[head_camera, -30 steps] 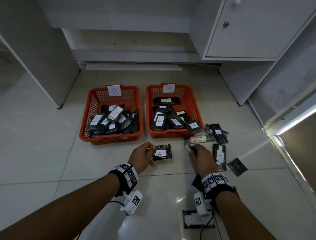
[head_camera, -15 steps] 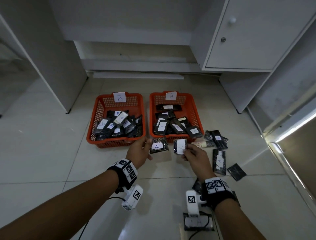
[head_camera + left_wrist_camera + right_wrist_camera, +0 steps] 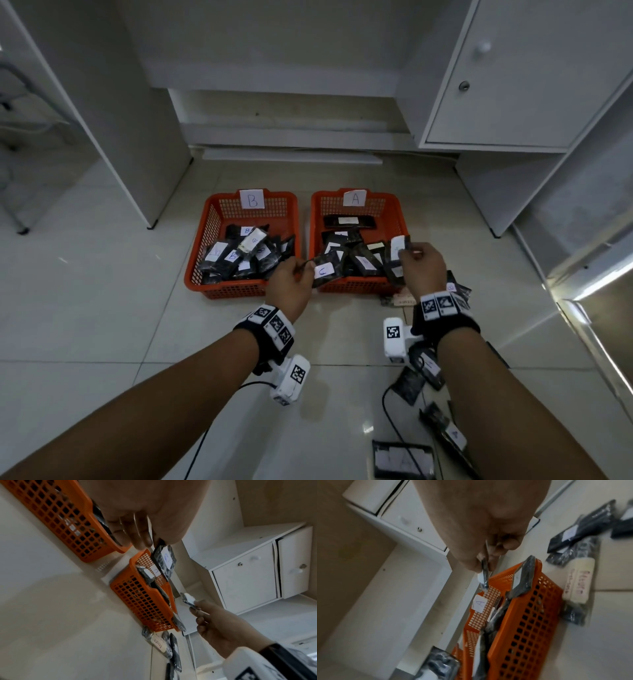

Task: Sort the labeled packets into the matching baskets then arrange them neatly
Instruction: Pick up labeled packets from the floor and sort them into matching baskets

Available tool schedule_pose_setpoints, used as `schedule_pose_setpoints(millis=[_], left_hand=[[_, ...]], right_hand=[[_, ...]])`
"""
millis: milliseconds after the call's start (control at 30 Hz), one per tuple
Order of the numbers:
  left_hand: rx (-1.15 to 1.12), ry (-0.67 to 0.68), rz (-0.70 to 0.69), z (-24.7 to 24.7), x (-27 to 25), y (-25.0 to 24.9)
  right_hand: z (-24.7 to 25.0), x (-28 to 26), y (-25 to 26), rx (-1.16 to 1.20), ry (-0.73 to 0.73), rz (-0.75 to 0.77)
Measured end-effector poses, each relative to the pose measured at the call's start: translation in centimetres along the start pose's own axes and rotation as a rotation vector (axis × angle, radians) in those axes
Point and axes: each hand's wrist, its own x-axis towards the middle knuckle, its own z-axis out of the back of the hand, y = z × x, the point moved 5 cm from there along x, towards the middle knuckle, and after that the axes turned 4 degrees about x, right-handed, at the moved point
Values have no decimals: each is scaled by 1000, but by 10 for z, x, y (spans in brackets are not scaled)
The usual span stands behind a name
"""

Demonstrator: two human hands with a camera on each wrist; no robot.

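Observation:
Two orange baskets stand on the floor: basket B (image 3: 209, 240) on the left and basket A (image 3: 402, 219) on the right, each with several black labelled packets inside. My left hand (image 3: 291, 277) pinches a black packet (image 3: 327, 272) by its edge over the near left corner of basket A; the same packet (image 3: 165, 559) shows in the left wrist view. My right hand (image 3: 419, 265) pinches another packet (image 3: 399, 245) above the near right part of basket A, seen edge-on as the packet (image 3: 483, 577) in the right wrist view.
More loose packets (image 3: 423, 370) lie on the tiled floor near my right forearm and beside basket A, along with a pale labelled packet (image 3: 578, 580). White cabinets (image 3: 513, 85) stand behind and to the right; a white panel (image 3: 102, 113) stands to the left.
Both hands have lifted their packets off the floor and carried them forward, over the near edge of basket A. The head view has moved closer.

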Motion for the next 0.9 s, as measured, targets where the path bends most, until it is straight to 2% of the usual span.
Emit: schedule_pose_setpoints(millis=[67,167,267,433,500,633,800,833,900], left_hand=[[16,-11,5,-11,8,-6],[-35,-2,26,-27,18,-15],[36,-28,23,-39,27,-21],[110,-64,77,-47,38,-19],[168,-53,73,-47,39,-17],[206,-38,-30,-46,34,-10],[153,-37,-97,-37,13,-9],[151,-18,-129,-34,6,-13],[152,22,-184,-30,-7,-17]], right_hand=[[-4,13,-4,-102,32,9],[-16,24,-11,-364,136,114],[-24,24,-19,-556,168,179],[-10,8,-30,-498,2,214],[-5,3,-36,-481,-13,207],[0,-3,-46,-309,44,189],[22,-24,-52,-242,-167,235],[24,-25,-62,-283,-164,203],[19,-24,-87,-443,-43,66]])
